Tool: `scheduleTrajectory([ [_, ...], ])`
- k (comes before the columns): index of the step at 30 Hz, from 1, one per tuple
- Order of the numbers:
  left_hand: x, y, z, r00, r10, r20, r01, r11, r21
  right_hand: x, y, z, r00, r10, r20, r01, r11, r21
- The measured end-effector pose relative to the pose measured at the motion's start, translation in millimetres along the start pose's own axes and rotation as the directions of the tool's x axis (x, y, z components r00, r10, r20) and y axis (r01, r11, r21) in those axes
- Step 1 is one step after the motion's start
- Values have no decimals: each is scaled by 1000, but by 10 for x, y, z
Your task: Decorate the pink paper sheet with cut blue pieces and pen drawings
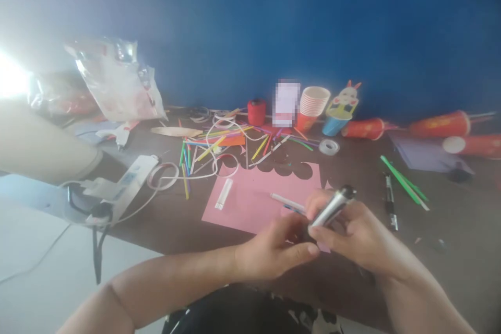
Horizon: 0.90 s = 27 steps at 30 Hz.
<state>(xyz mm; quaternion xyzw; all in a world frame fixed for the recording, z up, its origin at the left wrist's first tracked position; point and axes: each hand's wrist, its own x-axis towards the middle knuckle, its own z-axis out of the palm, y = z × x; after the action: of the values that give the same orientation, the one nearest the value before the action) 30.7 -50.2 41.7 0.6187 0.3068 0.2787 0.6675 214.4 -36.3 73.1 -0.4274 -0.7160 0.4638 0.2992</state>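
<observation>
Both my hands meet over the near edge of a pink paper sheet (254,195) on the dark table. My right hand (352,232) is closed around a silver, pen-like cylinder (332,209) with a dark tip pointing up and right. My left hand (274,248) is closed too, its fingers pinching the lower end of that same cylinder. A white pen (287,202) and a white glue stick (224,194) lie on the pink sheet just beyond my hands.
Coloured sticks and white cord (219,148) litter the table's middle. At the back stand a red thread spool (256,112), stacked paper cups (313,104), a blue cup with a rabbit figure (338,115), tape (329,146) and red rolls (442,125). A power strip (125,185) lies left.
</observation>
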Motion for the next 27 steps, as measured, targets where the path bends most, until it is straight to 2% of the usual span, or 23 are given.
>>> scheduleTrajectory([
  [3,10,85,9,993,35,115,-41,998,45,-14,4,26,996,-67,56,68,998,-12],
  [5,16,98,26,984,26,178,-26,1000,-1,-13,-9,39,988,-140,58,139,990,21],
  [9,30,91,67,952,-11,307,73,978,-194,-23,-41,63,962,-268,-60,271,962,44],
  [13,37,191,101,933,32,358,65,965,-255,-68,-59,182,900,-381,-209,403,913,69],
  [17,32,245,115,886,-27,462,218,905,-366,-137,-102,308,871,-385,-304,445,882,158],
  [19,-2,166,111,822,-116,557,376,846,-379,-183,-144,203,849,-294,-439,434,862,262],
  [20,-31,106,104,782,-176,598,456,817,-354,-206,-164,87,813,-225,-538,437,846,307],
  [21,-66,46,94,706,-264,657,539,802,-258,-224,-181,-62,731,-134,-669,465,815,346],
  [22,-101,-4,80,643,-358,677,590,795,-139,-233,-190,-226,622,-82,-778,521,786,334],
  [23,-131,-32,61,649,-430,628,596,800,-68,-229,-189,-385,502,-85,-861,583,768,264],
  [24,-151,-32,38,695,-465,548,572,819,-30,-210,-174,-516,377,-101,-921,620,766,170],
  [25,-156,-3,11,742,-459,488,522,853,10,-176,-144,-606,228,-138,-964,633,773,39],
  [26,-145,51,-19,796,-416,439,436,898,60,-129,-96,-646,111,-168,-980,621,781,-63],
  [27,-119,119,-50,844,-362,395,332,932,145,-75,-32,-640,154,-164,-974,559,828,-51],
])
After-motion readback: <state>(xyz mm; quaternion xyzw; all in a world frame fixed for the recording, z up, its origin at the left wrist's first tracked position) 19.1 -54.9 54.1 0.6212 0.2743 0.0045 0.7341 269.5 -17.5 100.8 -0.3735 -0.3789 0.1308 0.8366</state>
